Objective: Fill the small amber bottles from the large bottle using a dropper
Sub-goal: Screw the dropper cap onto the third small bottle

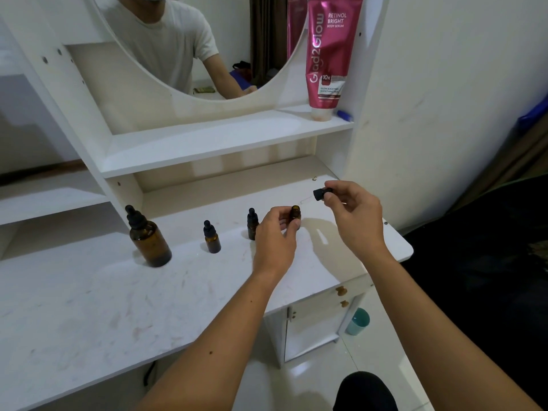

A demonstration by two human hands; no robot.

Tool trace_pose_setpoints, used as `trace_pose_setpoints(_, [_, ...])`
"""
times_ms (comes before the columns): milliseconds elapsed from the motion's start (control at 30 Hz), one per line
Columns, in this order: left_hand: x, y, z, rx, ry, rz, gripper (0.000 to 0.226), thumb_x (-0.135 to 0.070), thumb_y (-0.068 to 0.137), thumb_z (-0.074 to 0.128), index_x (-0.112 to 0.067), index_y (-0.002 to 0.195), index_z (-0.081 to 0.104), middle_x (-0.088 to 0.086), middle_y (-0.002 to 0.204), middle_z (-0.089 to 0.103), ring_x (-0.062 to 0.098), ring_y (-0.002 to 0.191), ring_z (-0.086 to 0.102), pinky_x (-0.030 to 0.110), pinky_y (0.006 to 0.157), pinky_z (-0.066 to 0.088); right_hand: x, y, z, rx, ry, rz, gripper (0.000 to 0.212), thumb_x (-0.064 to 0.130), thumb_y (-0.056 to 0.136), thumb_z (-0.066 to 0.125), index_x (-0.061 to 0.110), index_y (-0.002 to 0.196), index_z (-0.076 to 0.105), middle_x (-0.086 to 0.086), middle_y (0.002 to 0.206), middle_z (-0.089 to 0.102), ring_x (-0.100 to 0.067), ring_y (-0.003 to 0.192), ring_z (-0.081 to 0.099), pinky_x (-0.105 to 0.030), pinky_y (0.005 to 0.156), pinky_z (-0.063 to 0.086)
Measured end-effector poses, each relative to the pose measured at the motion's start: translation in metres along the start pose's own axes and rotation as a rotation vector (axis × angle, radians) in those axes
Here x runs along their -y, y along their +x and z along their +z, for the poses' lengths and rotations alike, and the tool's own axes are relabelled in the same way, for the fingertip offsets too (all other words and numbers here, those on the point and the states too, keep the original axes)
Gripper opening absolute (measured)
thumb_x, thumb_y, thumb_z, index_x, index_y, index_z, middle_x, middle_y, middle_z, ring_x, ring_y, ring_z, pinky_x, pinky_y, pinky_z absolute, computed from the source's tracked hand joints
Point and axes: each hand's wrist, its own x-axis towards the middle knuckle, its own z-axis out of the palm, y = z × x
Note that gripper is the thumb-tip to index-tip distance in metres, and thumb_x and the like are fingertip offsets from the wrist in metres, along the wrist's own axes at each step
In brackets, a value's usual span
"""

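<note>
A large amber bottle [150, 239] with a black dropper cap stands at the left of the white table [89, 298]. Two small capped amber bottles [212, 238] [252, 224] stand to its right. My left hand [274, 235] holds a third small amber bottle [295, 213], uncapped, a little above the table. My right hand [354, 215] pinches a black dropper cap [321, 194] by its bulb. The thin glass pipette slants down toward the open bottle's mouth, its tip hard to make out.
A pink tube of body serum [330, 54] stands on the shelf [225, 137] above, beside a small blue item [344, 114]. A round mirror [192, 40] hangs behind. A teal cup [358, 321] sits on the floor by the white drawer unit [314, 324].
</note>
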Motion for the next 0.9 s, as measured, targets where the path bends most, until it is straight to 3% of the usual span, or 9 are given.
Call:
trace_pose_setpoints(200, [0.001,0.001,0.001,-0.002,-0.017,-0.003,0.025,-0.02,0.098,0.07,-0.019,0.123,0.065,-0.01,0.113,0.071,0.007,0.106,0.068,0.026,0.096,0.056,0.003,0.004,0.005,0.078,-0.165,-0.185,0.023,0.003,0.098,0.069,0.015,0.117,0.076,0.007,0.105,0.077,0.001,0.095,0.072,-0.012,0.088,0.055])
trace_pose_setpoints(367, [0.002,0.001,0.0,0.002,-0.038,0.011,0.024,-0.018,0.098,0.069,-0.018,0.122,0.065,-0.009,0.114,0.072,0.007,0.105,0.068,0.026,0.097,0.055,0.006,0.015,0.015,0.178,-0.228,-0.311,0.026,-0.002,0.097,0.067,0.013,0.115,0.077,0.001,0.107,0.076,-0.01,0.098,0.075,-0.022,0.093,0.058])
trace_pose_setpoints(467, [0.001,0.0,-0.001,0.005,-0.035,0.009,0.025,-0.018,0.098,0.069,-0.018,0.123,0.065,-0.008,0.115,0.072,0.007,0.106,0.068,0.023,0.097,0.055,0.002,0.02,0.02,0.255,-0.269,-0.319,0.028,-0.003,0.096,0.068,0.014,0.115,0.078,0.0,0.106,0.075,-0.012,0.099,0.074,-0.023,0.094,0.059])
trace_pose_setpoints(700, [0.001,0.002,-0.001,-0.011,-0.041,0.008,0.024,-0.018,0.097,0.071,-0.016,0.121,0.067,-0.009,0.11,0.073,0.007,0.104,0.069,0.019,0.093,0.055,-0.004,0.017,0.023,0.316,-0.252,-0.225,0.028,0.006,0.096,0.073,0.019,0.12,0.075,0.01,0.1,0.075,0.003,0.094,0.071,-0.007,0.087,0.052])
trace_pose_setpoints(900, [0.0,0.0,-0.002,-0.001,-0.045,0.026,0.022,-0.014,0.098,0.069,-0.015,0.12,0.067,-0.012,0.105,0.072,-0.001,0.1,0.068,0.014,0.09,0.054,-0.01,0.01,0.028,0.267,-0.237,-0.212,0.019,0.016,0.095,0.075,0.017,0.114,0.078,0.004,0.1,0.072,-0.006,0.088,0.07,-0.01,0.082,0.053])
